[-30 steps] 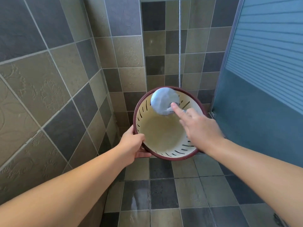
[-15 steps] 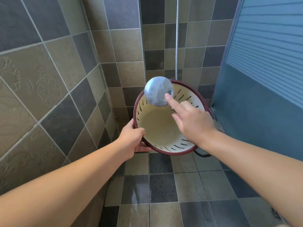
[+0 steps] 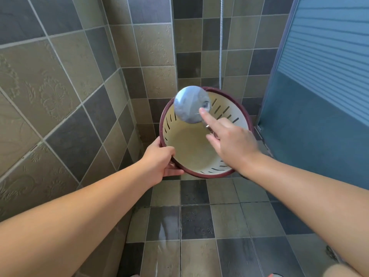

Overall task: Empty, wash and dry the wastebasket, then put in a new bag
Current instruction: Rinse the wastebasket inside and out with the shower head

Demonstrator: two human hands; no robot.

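Wash step: left hand [image 3: 159,162] grips basket [image 3: 235,116] rim at centre; right hand [image 3: 231,144] holds shower head [image 3: 189,105], forefinger straight. Next: rinse inside.

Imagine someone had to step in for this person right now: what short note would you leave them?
Left hand grips the rim of the cream slotted plastic wastebasket with the dark red rim, tilted open toward you.
Right hand holds the round grey shower head over its mouth, index finger along it.
Done: the basket looks empty.
Left: finish rinsing, dry, fit a new bag. I cannot tell whether water is running.
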